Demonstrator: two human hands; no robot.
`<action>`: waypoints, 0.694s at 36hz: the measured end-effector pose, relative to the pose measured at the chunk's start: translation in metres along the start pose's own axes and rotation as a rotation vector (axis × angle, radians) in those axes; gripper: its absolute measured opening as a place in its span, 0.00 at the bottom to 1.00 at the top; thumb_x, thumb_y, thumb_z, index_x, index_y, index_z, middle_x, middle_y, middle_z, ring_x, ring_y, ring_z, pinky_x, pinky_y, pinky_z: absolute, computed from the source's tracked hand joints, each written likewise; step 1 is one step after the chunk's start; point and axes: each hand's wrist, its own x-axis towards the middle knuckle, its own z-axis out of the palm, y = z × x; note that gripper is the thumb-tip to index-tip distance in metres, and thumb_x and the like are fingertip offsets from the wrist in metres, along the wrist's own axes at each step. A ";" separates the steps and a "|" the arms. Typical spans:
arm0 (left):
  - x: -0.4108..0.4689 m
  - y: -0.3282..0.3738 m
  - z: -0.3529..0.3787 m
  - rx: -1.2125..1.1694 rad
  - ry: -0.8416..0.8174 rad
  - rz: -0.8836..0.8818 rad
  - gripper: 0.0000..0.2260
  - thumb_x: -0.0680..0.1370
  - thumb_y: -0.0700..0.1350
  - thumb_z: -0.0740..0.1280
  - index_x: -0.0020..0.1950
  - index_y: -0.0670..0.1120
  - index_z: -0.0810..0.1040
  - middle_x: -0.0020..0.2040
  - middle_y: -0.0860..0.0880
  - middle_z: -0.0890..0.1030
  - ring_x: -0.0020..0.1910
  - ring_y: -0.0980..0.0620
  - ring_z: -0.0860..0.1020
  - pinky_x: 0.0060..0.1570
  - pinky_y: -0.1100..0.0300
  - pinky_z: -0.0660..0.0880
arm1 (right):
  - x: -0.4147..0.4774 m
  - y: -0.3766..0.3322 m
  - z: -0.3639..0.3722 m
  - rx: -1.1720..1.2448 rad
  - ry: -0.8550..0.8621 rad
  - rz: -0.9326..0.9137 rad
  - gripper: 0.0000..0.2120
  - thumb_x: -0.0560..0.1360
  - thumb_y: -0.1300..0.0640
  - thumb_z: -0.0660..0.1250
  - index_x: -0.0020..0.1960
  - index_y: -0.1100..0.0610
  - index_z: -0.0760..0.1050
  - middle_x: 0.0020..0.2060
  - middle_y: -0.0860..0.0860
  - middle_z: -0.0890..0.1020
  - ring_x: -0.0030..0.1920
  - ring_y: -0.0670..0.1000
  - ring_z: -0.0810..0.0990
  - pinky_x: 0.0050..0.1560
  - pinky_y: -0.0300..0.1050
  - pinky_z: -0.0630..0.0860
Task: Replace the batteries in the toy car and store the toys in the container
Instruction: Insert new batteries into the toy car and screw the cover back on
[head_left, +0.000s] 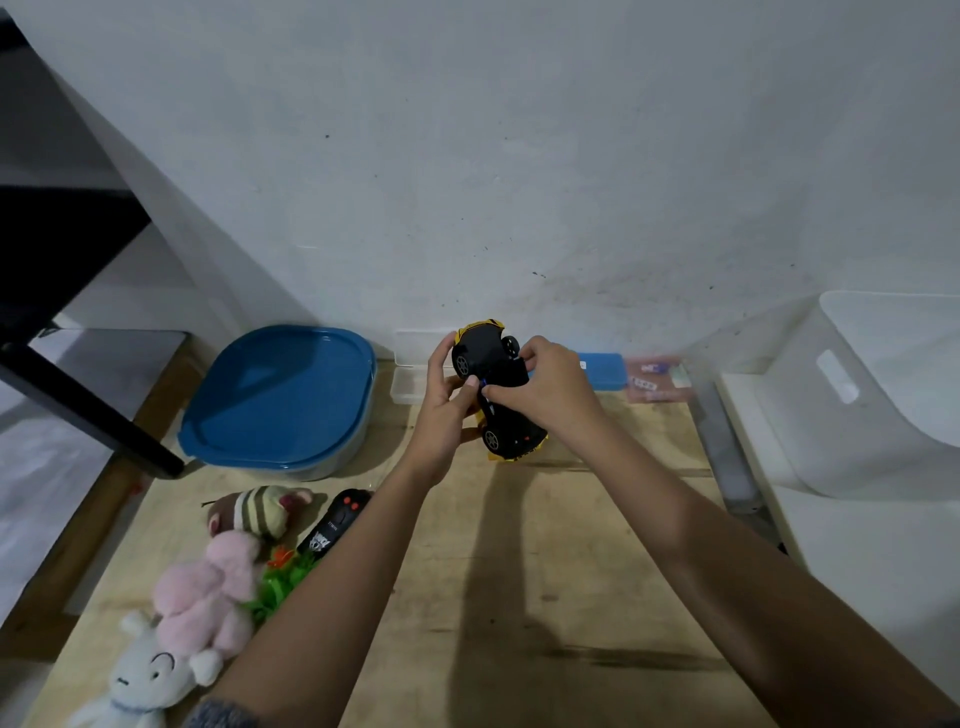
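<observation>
At the near left corner of the wooden table (519, 597) lies a white plush (140, 675). Just beyond it is a pink plush (208, 597), touching a green toy (283, 579). Farther on sits a striped plush (254, 512), with a black remote (337, 519) just beside it on its right.

Both forearms reach forward over the middle of the table. The car (488, 353) is held between the two hands above the far part of the table. It is turned belly up, so its black underside and wheels face the camera, and yellow body shows at both ends. The left hand (444, 410) grips the car's left side, with the thumb over the edge near a wheel and the fingers curled under it. The right hand (550, 389) closes on the car from the right, its fingertips pinching at the middle of the underside. A small blue bit shows there; what it is cannot be told.

Left of the hands stands the container (280, 395), its blue lid on. A black bar (93, 410) slants down in front of its left corner. Behind the hands, along the wall (519, 156), lie a clear box (413, 384), a blue box (605, 371) and a blurred pinkish packet (657, 379). A white bin (872, 389) stands off the table's right edge.
</observation>
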 end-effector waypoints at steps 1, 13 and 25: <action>0.000 0.001 0.000 0.002 -0.004 -0.001 0.22 0.82 0.44 0.59 0.70 0.65 0.58 0.65 0.44 0.73 0.56 0.48 0.79 0.56 0.43 0.76 | 0.000 0.000 0.000 -0.003 0.004 -0.003 0.24 0.63 0.46 0.75 0.51 0.57 0.71 0.49 0.53 0.77 0.48 0.52 0.76 0.42 0.44 0.72; 0.002 0.005 0.005 0.014 -0.020 -0.002 0.23 0.81 0.44 0.59 0.70 0.66 0.58 0.64 0.44 0.74 0.56 0.47 0.78 0.55 0.45 0.76 | 0.000 0.000 -0.004 -0.027 0.077 -0.051 0.24 0.64 0.46 0.74 0.52 0.58 0.71 0.47 0.51 0.75 0.51 0.51 0.74 0.46 0.44 0.72; 0.005 0.009 0.002 0.001 -0.039 -0.016 0.22 0.81 0.45 0.60 0.69 0.67 0.60 0.58 0.44 0.75 0.55 0.45 0.78 0.52 0.43 0.77 | 0.005 0.011 -0.015 0.094 0.012 -0.038 0.22 0.63 0.51 0.78 0.52 0.57 0.76 0.47 0.53 0.79 0.46 0.51 0.78 0.45 0.43 0.75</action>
